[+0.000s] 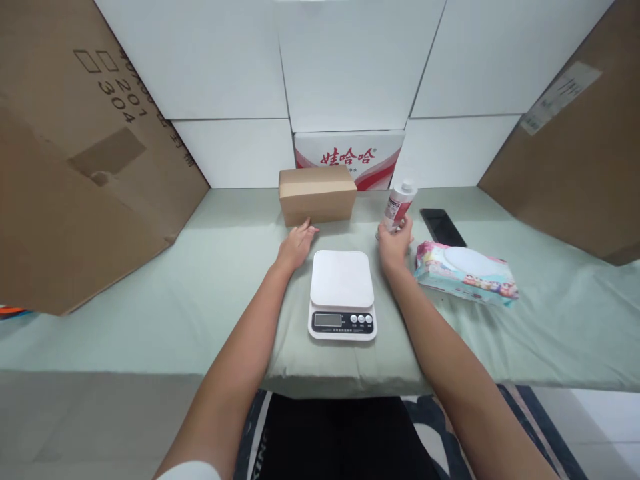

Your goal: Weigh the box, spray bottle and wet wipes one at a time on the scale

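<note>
Left hand flat and open on the green cloth, fingertips just touching the small cardboard box at 12 o'clock. Kitchen scale dead centre between the hands, platform bare, so nothing weighed yet by the looks of it. Right hand wrapped around a small white bottle, at 1 o'clock from the scale, lifted off the cloth. Long axis near upright, cap leaning toward 1 o'clock. Wet wipes pack and dark phone further right.

One head-worn camera looks forward and down, close over the table and kitchen scale.
</note>
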`<control>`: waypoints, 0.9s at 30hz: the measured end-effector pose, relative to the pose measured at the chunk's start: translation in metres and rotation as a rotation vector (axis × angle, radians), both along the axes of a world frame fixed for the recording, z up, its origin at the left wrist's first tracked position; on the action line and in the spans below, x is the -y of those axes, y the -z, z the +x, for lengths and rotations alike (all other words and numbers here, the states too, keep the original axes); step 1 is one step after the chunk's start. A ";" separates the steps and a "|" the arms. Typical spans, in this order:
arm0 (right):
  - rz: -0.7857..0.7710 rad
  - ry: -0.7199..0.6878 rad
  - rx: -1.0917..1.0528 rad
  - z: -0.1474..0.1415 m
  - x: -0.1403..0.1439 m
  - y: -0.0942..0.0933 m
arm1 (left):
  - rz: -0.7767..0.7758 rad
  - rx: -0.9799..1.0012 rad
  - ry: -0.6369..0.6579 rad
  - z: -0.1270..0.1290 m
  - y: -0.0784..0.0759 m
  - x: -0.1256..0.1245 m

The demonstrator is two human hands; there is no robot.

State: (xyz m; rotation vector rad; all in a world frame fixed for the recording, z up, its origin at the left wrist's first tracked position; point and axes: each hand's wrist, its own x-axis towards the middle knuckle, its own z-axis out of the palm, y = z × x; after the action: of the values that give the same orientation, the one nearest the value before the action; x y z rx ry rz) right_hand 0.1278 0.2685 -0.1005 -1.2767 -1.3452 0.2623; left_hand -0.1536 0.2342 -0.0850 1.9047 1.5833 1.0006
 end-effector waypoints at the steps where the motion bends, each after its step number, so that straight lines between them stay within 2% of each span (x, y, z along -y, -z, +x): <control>1: -0.031 0.106 -0.061 -0.003 0.000 0.003 | 0.006 0.005 0.003 0.000 0.000 -0.001; 2: -0.050 0.185 -0.116 -0.005 0.001 0.003 | 0.016 0.018 0.008 -0.001 0.001 -0.001; 3: -0.054 0.207 -0.148 -0.007 0.004 0.000 | 0.027 0.039 0.014 -0.001 0.001 -0.001; 4: -0.045 0.166 -0.156 -0.009 0.009 -0.006 | 0.036 0.063 0.018 -0.001 0.001 0.000; 6: -0.021 0.006 -0.162 -0.011 0.022 -0.023 | 0.045 0.106 0.025 -0.002 0.000 0.001; 9: -0.036 -0.337 -0.136 -0.014 0.049 -0.050 | 0.068 0.118 0.045 -0.003 -0.002 0.003; 11: -0.070 -0.559 -0.074 -0.016 0.069 -0.060 | 0.086 0.095 0.050 -0.002 -0.005 0.004; 13: -0.092 -0.681 -0.003 -0.020 0.086 -0.059 | 0.084 0.068 0.045 -0.002 -0.007 0.005; 16: -0.105 -0.723 0.055 -0.024 0.101 -0.050 | 0.074 0.055 0.034 -0.001 -0.009 0.006; 19: -0.100 -0.729 0.105 -0.026 0.105 -0.045 | 0.082 0.062 0.029 0.000 -0.010 0.007; 27: -0.065 -0.729 0.237 -0.031 0.108 -0.051 | 0.086 0.060 0.033 -0.001 -0.009 0.007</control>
State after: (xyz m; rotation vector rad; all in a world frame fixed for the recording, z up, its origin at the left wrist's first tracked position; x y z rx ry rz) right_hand 0.0966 0.1605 -0.0494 -0.8373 -1.9913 0.6756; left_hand -0.1541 0.2271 -0.0761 1.9326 1.4929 1.1171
